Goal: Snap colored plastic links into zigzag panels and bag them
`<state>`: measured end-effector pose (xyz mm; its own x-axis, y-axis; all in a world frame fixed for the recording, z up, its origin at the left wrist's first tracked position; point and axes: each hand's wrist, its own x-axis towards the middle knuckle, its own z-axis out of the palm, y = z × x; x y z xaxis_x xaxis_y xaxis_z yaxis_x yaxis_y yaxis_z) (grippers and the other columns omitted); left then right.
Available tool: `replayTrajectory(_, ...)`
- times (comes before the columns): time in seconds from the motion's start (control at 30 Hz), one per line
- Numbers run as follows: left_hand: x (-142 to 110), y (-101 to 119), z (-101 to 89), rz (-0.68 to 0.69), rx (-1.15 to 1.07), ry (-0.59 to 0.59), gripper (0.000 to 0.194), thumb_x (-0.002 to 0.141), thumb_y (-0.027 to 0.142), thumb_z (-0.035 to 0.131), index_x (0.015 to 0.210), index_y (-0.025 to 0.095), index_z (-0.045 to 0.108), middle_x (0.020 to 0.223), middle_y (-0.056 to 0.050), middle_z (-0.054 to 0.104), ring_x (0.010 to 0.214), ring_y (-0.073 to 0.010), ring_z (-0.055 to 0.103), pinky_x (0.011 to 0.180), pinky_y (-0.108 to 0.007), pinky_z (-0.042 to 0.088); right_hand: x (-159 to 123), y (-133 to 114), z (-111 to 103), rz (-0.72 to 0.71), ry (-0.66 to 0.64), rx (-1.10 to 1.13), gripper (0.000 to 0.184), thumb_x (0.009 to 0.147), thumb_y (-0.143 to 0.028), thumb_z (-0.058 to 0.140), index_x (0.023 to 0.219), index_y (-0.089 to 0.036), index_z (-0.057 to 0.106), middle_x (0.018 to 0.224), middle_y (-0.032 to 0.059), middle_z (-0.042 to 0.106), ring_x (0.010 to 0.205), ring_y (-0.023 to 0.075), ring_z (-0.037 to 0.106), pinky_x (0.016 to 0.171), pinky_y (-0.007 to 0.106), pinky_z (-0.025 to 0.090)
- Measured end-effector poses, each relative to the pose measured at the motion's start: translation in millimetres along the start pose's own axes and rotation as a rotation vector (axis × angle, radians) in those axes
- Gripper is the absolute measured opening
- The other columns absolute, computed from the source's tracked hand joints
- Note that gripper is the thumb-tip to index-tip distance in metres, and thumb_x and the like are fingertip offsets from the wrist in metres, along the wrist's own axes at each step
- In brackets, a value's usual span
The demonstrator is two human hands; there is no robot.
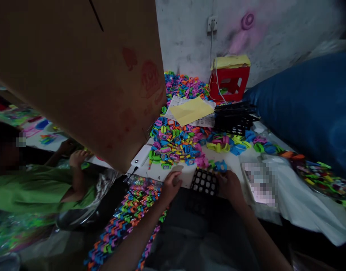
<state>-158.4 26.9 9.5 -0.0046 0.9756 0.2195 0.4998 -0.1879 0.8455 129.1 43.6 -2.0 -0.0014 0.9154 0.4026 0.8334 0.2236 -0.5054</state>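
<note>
A black plastic grid tray [204,182] with square holes lies in front of me at the near edge of a white board [186,174]. My right hand [230,184] grips its right side, fingers curled over the edge. My left hand [172,184] rests closed at the tray's left side on the board; what its fingers hold is hidden. Just beyond the tray lies a heap of small coloured plastic rings [175,145] in pink, green, blue and orange. A blue ring [220,166] sits right above my right hand.
A big cardboard box [82,71] blocks the upper left. A stack of black grid trays [235,117], yellow paper [191,110] and a red crate [229,82] stand behind. A blue cushion [305,105] fills the right. Filled trays [127,218] lie lower left. A person in green [34,188] sits at left.
</note>
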Motion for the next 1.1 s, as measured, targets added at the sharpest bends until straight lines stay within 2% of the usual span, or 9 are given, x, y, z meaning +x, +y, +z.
replayTrajectory(0.1, -20.4, 5.7, -24.5, 0.035, 0.135, 0.013, 0.023, 0.083, 0.017, 0.056, 0.102, 0.021, 0.067, 0.11, -0.008, 0.064, 0.108, -0.0206, 0.059, 0.097, -0.04, 0.047, -24.5, -12.7, -8.1, 0.061, 0.014, 0.015, 0.035, 0.09, -0.053, 0.046, 0.093, -0.019, 0.055, 0.08, 0.0101, 0.061, 0.076, 0.0265, 0.057, 0.07, 0.038, 0.042)
replayTrajectory(0.2, -30.2, 14.6, -29.8, 0.087, 0.207, -0.085, 0.025, 0.087, 0.022, 0.055, 0.109, 0.024, 0.067, 0.116, -0.008, 0.065, 0.112, -0.021, 0.058, 0.099, -0.041, 0.046, -29.2, -17.8, -9.1, 0.122, -0.031, 0.035, 0.04, 0.089, -0.058, 0.043, 0.086, -0.02, 0.056, 0.077, 0.0107, 0.062, 0.073, 0.0269, 0.058, 0.065, 0.037, 0.04)
replayTrajectory(0.43, -33.1, 44.0, 16.7, 0.222, 0.359, -0.447, 0.044, 0.09, 0.035, 0.054, 0.134, 0.034, 0.052, 0.144, -0.003, 0.048, 0.133, -0.0302, 0.042, 0.112, -0.052, 0.029, -0.1, 9.0, -10.3, 0.31, -0.051, 0.09, 0.047, 0.084, -0.064, 0.047, 0.082, -0.019, 0.061, 0.077, 0.0092, 0.067, 0.071, 0.0254, 0.061, 0.062, 0.034, 0.041)
replayTrajectory(0.5, -25.2, 45.3, 18.5, 0.236, 0.399, -0.41, 0.05, 0.088, 0.035, 0.056, 0.138, 0.035, 0.047, 0.143, -0.003, 0.049, 0.131, -0.0283, 0.044, 0.112, -0.047, 0.03, -0.1, 17.2, -18.8, 0.355, -0.02, 0.084, 0.045, 0.085, -0.062, 0.047, 0.078, -0.02, 0.061, 0.074, 0.0082, 0.066, 0.067, 0.0241, 0.059, 0.06, 0.034, 0.041)
replayTrajectory(0.57, -10.9, 38.8, 6.4, 0.196, 0.463, -0.26, 0.049, 0.088, 0.027, 0.054, 0.136, 0.03, 0.05, 0.138, -0.006, 0.053, 0.128, -0.0276, 0.046, 0.109, -0.046, 0.033, -5.6, 17.9, -28.2, 0.308, 0.009, 0.059, 0.041, 0.086, -0.059, 0.047, 0.074, -0.021, 0.06, 0.071, 0.0073, 0.065, 0.064, 0.023, 0.057, 0.06, 0.034, 0.041)
replayTrajectory(0.7, 25.5, 11.4, -39.5, -0.029, 0.683, 0.038, 0.049, 0.083, 0.019, 0.055, 0.132, 0.02, 0.054, 0.129, -0.014, 0.055, 0.116, -0.0338, 0.048, 0.095, -0.051, 0.039, -24.0, -7.1, -33.6, 0.014, -0.099, 0.046, 0.029, 0.09, -0.045, 0.049, 0.089, -0.021, 0.065, 0.091, 0.0098, 0.069, 0.084, 0.0252, 0.062, 0.076, 0.038, 0.046)
replayTrajectory(0.83, 44.6, -4.3, -70.8, 0.007, 0.761, -0.049, 0.027, 0.081, 0.022, 0.063, 0.108, 0.024, 0.068, 0.11, -0.008, 0.065, 0.107, -0.0311, 0.052, 0.091, -0.044, 0.04, -36.4, -44.7, -24.2, -0.204, -0.267, -0.028, 0.025, 0.09, -0.035, 0.053, 0.111, -0.026, 0.064, 0.119, 0.0079, 0.064, 0.109, 0.0284, 0.056, 0.093, 0.048, 0.039)
replayTrajectory(0.97, 41.4, -1.5, -79.1, 0.042, 0.575, -0.103, 0.017, 0.082, 0.029, 0.066, 0.097, 0.027, 0.072, 0.102, -0.003, 0.07, 0.1, -0.0251, 0.059, 0.093, -0.04, 0.041, -32.6, -81.1, -25.9, -0.217, -0.235, -0.039, 0.023, 0.093, -0.028, 0.049, 0.109, -0.025, 0.065, 0.11, 0.0065, 0.067, 0.102, 0.0249, 0.057, 0.092, 0.044, 0.038)
replayTrajectory(1.1, 36.5, 3.6, -74.1, -0.01, 0.295, -0.085, 0.017, 0.084, 0.031, 0.062, 0.096, 0.024, 0.072, 0.101, -0.004, 0.071, 0.099, -0.0227, 0.062, 0.092, -0.037, 0.045, -9.9, -123.1, -19.9, -0.301, -0.373, -0.063, 0.035, 0.093, -0.026, 0.049, 0.127, -0.022, 0.055, 0.104, 0.0086, 0.066, 0.093, 0.0229, 0.059, 0.08, 0.035, 0.044)
